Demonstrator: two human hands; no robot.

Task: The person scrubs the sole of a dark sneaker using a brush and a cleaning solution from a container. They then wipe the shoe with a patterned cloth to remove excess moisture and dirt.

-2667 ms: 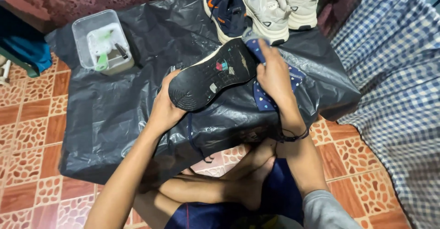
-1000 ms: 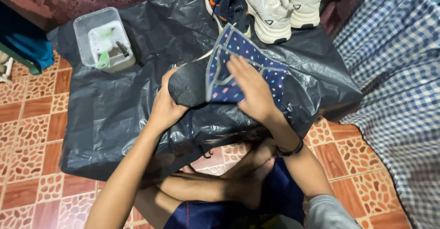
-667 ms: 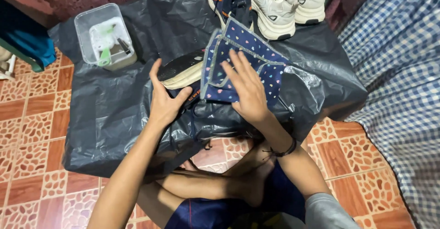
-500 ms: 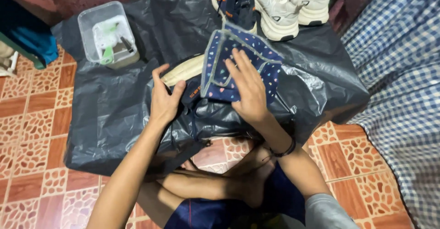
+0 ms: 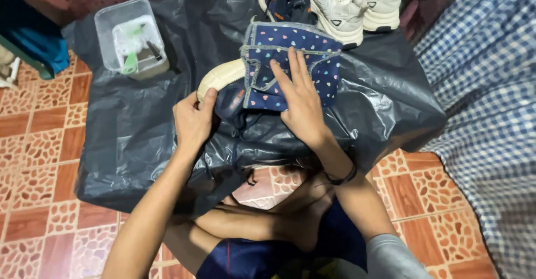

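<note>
Head view, person seated cross-legged on a tiled floor, a black plastic sheet spread ahead.

Left hand: grip clamped on the near, dark end of a shoe, fingers curled over its edge. The shoe's cream end points up and left, away from the body.

Right hand: laid flat, fingers apart and extended, pressing a navy cloth with small coloured dots onto the shoe. Nothing is pinched in this hand; palm contact only.

Key relation: the shoe lies between the 2 hands, with its long axis running from lower right to upper left. The cloth covers its right part, directly under and beyond the right hand's fingertips. The left hand is nearer the shoe's exposed body; the right hand is nearer the cloth. How much of the shoe sits beneath the cloth cannot be told.

Surroundings: clear plastic tub with small items, at the sheet's upper left, well apart from the hands. More shoes grouped at the sheet's far edge, just beyond the cloth. Checked fabric at right.
</note>
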